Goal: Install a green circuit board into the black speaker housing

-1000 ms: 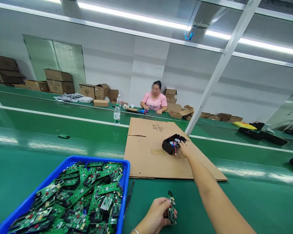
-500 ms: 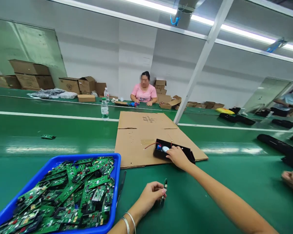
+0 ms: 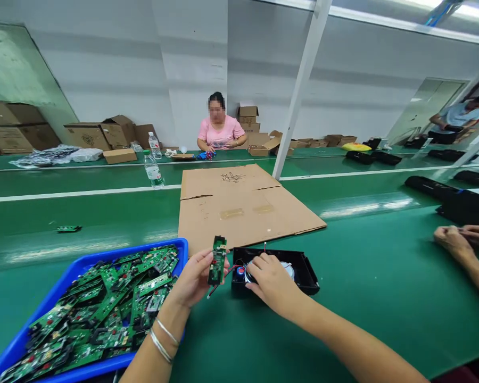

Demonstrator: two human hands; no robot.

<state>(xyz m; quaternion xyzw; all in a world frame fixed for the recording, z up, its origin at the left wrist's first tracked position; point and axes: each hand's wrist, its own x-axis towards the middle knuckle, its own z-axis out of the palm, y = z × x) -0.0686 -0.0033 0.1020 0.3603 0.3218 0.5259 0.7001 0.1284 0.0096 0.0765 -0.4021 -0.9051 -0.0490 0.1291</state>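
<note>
Close to me now, my right hand (image 3: 272,281) has dragged the black housing (image 3: 303,268) off the cardboard (image 3: 243,213), while my left hand (image 3: 193,279) pinches the raised circuit board (image 3: 217,260) beside it.

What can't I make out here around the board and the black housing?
Head view only:
- Inside of the black plastic housing: largely covered by the right hand.
- Small green circuit board in the left hand: markings too small.
- Blue plastic bin of boards: near corner cut off by the frame edge.
</note>
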